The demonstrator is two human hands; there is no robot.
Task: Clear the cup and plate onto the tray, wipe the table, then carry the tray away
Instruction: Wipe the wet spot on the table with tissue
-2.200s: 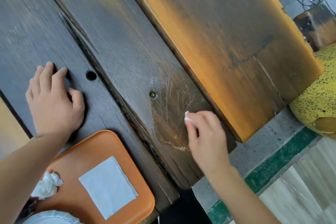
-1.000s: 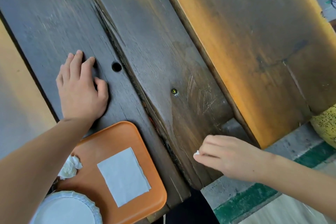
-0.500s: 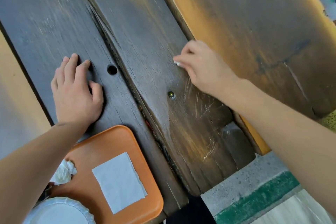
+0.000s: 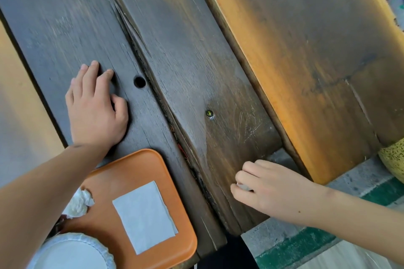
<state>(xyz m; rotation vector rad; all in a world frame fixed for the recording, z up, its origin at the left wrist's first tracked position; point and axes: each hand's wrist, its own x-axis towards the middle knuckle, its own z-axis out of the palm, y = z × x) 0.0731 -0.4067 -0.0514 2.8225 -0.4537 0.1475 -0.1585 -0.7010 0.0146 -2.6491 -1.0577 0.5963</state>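
A: Orange plastic tray (image 4: 122, 168), rounded corners, lies at the near edge of the dark plank table (image 4: 196, 50). What sits on it?

B: A flat white napkin (image 4: 145, 216), roughly square, lies in the middle. A crumpled white tissue (image 4: 79, 203) is by the tray's left side, partly under my forearm. The white plate (image 4: 72, 251), with a ridged rim, is at the near left corner and cut off by the frame. Cup: cannot see one.

A: Left hand?

B: My left hand (image 4: 96, 111) rests palm down on the left plank, fingers straight and close together, thumb spread aside, holding nothing. A round hole (image 4: 139, 81) in the wood is just right of the fingertips.

A: Right hand?

B: My right hand (image 4: 269, 188) is on the middle plank near its end, fingers curled and pinching a small white wad (image 4: 241, 185), mostly hidden. Faint pale streaks on the wood beyond it, near a screw head (image 4: 209, 113).
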